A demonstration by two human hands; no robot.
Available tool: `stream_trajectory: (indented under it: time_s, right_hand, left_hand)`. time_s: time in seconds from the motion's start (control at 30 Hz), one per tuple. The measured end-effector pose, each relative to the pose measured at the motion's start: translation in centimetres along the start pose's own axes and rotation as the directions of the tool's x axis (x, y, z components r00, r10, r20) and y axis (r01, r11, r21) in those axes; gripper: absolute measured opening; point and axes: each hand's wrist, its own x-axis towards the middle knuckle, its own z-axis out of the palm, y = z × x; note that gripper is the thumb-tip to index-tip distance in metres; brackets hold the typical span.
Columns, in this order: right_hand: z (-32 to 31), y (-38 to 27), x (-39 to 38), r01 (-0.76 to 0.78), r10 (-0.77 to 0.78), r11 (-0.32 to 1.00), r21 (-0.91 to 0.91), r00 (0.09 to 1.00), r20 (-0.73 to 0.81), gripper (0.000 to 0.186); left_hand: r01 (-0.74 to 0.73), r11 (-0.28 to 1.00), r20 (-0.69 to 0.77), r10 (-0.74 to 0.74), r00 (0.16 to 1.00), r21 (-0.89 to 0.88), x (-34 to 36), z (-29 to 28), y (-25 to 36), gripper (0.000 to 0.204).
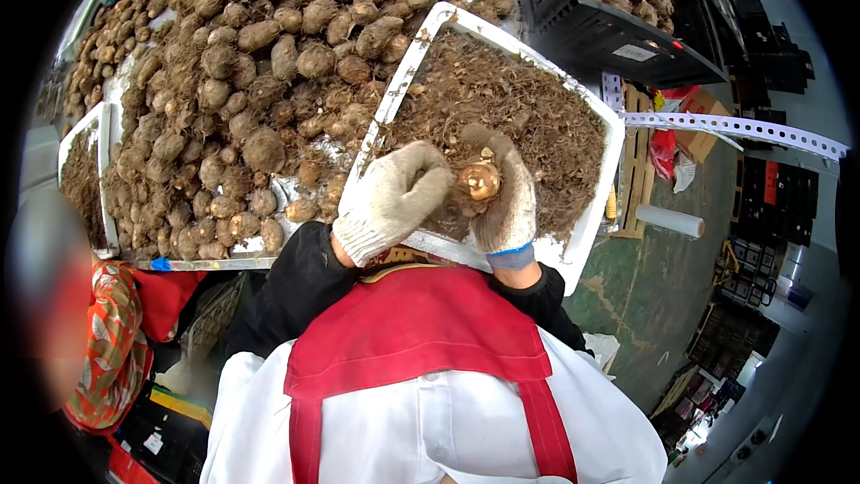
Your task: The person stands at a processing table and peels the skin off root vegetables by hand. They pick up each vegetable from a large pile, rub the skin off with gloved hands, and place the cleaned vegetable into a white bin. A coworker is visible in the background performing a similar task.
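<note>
In cream knit gloves, my hands meet over a white foam box [610, 170] heaped with brown fibrous scraps [511, 81]. My right hand [502, 206], with a blue cuff, is closed round a hairy tuber [481, 181] with a pale, scraped top. Just left of that tuber, my left hand [390, 202] has its fingers curled closed, almost touching it; whatever they grip is hidden.
Piles of hairy tubers [269, 36] cover the bench at left and back. A black crate [627, 40] of tubers stands back right, a second foam box [103, 175] far left. At right are a pallet [638, 197] and white roll [670, 220].
</note>
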Motion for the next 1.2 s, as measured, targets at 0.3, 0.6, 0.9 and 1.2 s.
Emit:
stream_trajectory:
  time_s: [0.3,0.6,0.9,1.2]
  right_hand:
    - [-0.2,2.4,0.7,-0.343,0.397,0.879,0.333,0.911,-0.112,0.050]
    - [0.3,0.5,-0.7,-0.266,0.336,0.878,0.398,0.935,-0.115,0.046]
    - [-2.0,2.7,1.1,-0.276,0.317,0.904,0.327,0.945,-0.077,0.048]
    - [-1.2,1.4,-0.2,0.015,-0.004,0.995,-0.104,0.994,0.109,0.049]
  left_hand:
    - [-0.171,0.943,0.078,0.155,0.985,0.286,-0.5,-0.4,2.3,0.024]
    - [0.039,0.971,0.000,-0.040,0.999,0.237,0.6,0.2,-2.3,0.024]
    - [-0.187,0.959,-0.005,0.193,0.981,0.213,0.1,-0.1,-0.3,0.029]
    - [-0.007,0.992,-0.044,0.013,0.999,0.127,2.4,1.1,-5.6,0.023]
